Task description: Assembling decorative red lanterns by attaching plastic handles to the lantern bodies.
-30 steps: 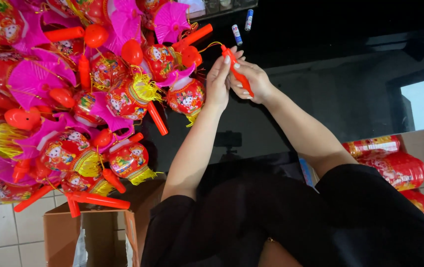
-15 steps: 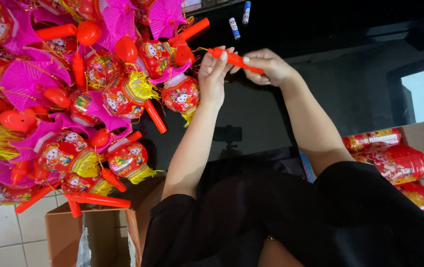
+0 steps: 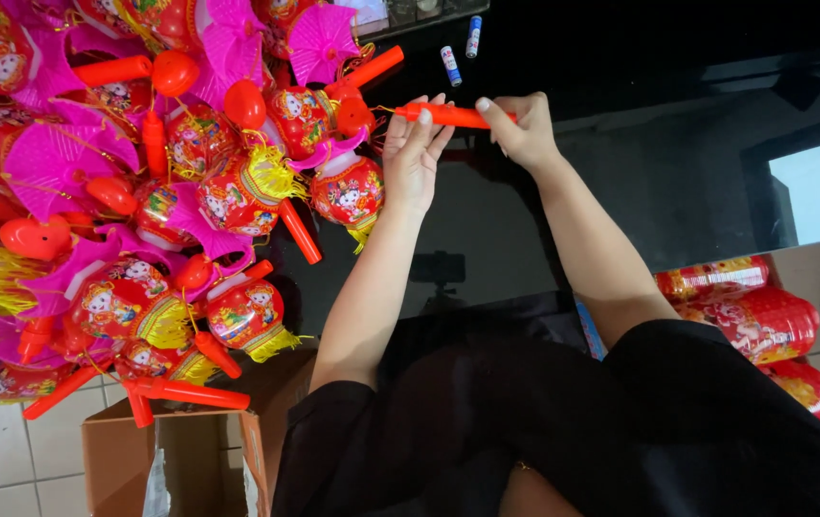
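A red plastic stick handle lies level between my two hands over a dark glossy tabletop. My right hand pinches its right end with the fingertips. My left hand holds the left part, fingers stretched up along it, right beside a round red lantern with a yellow tassel. My black-clothed lap fills the bottom of the view.
A big heap of red lanterns with pink fans, yellow tassels and red stick handles covers the left. A brown open cardboard box stands below it on a tiled floor. Two small batteries lie at the top. Wrapped red lanterns sit at the right.
The red stick has swung from a slant to level, and both hands have shifted slightly apart along it. The lantern heap has not moved.
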